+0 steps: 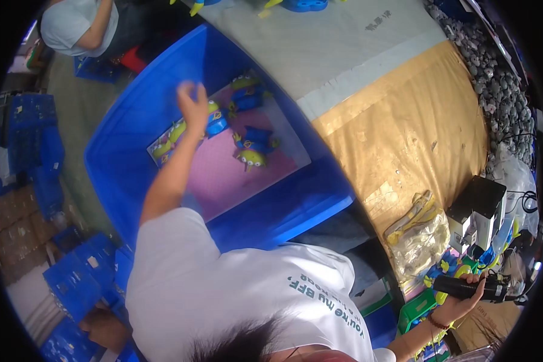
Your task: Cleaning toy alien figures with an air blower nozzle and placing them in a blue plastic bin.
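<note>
My left hand (193, 104) is over a large blue bin (271, 223), blurred, its fingers apart with nothing seen in them. Right by it stands a green-and-blue toy figure (217, 123) with a rounded head. Another toy figure (253, 145) lies on the bin's pink-and-white lining (223, 181), its several-eyed head toward me. Further figures lie at the bin's far end and left side, partly behind my forearm. At the lower right, my right hand (469, 295) is closed round a black cylindrical hand tool (458, 287).
A table with tan covering (404, 133) stands right of the bin, carrying yellow-grey gloves (413, 214), clear plastic and a black box (485, 196). Small grey parts (495, 78) are heaped along its far right edge. Blue crates (81, 277) stand at left; another person (81, 27) sits far left.
</note>
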The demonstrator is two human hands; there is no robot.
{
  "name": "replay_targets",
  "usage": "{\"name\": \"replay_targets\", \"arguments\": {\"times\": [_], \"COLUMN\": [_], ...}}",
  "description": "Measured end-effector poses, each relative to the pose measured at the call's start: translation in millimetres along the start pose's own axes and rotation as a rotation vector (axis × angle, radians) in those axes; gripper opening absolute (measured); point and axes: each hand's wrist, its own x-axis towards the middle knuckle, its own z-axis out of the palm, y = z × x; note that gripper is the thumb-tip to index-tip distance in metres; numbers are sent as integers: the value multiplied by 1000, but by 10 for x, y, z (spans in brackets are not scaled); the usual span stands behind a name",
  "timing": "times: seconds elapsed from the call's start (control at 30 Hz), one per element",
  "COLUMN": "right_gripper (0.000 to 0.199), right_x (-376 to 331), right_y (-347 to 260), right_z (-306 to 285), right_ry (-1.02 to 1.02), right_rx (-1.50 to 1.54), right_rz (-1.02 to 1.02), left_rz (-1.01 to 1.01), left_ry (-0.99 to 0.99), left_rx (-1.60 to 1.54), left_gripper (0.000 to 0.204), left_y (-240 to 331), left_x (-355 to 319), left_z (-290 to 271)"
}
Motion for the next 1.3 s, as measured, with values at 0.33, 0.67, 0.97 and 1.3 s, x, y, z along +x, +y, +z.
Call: {"name": "replay_targets", "arguments": {"times": [0.33, 0.67, 0.97, 1.3], "right_gripper": [26, 29, 33, 26], "right_x": [-45, -5, 162, 860], "right_y": [47, 132, 134, -436], "right_z": [267, -4, -492, -256], "right_ry": [-9, -70, -112, -196], "right_rx": [-52, 33, 203, 53], "right_rz": [31, 4, -55, -651], "left_rz": [-421, -424, 404, 835], "left_ry": [-925, -730, -128, -649], "left_rx": [654, 338, -139, -1012], "left_gripper": [115, 101, 80, 45], "left_y": [-499, 357, 2950, 5156], "left_x": [-2022, -1938, -989, -2395], "left_z": [1193, 602, -1007, 240]}}
